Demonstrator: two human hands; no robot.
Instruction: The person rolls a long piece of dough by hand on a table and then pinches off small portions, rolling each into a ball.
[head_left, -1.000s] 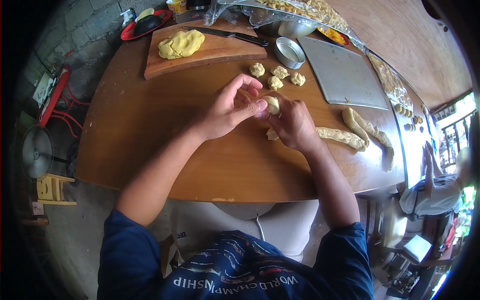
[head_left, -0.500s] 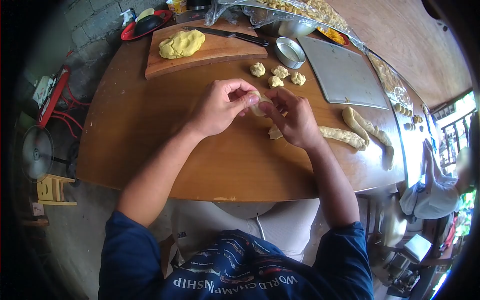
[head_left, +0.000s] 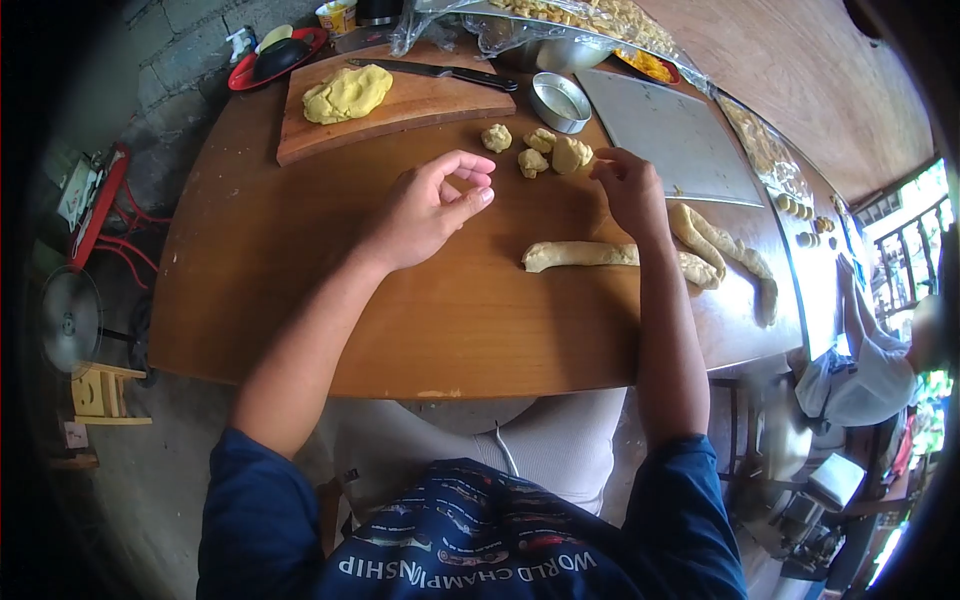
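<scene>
At the far left of my table (head_left: 300,330) lies a wooden cutting board (head_left: 420,105) with a yellow lump of dough (head_left: 346,93) on it and a black-handled knife (head_left: 432,72) along its far edge. A red plate (head_left: 243,75) sits beyond the board's left corner. Right of the board stands a small round metal tin (head_left: 559,101), and right of that a flat grey sheet (head_left: 668,138). Plastic-covered trays (head_left: 590,20) line the far edge. Another person (head_left: 880,370) sits at the right.

Dough pieces (head_left: 535,150) behind dough roll (head_left: 580,254); cutting board (head_left: 400,105) far left, metal tray (head_left: 670,135) right.
</scene>
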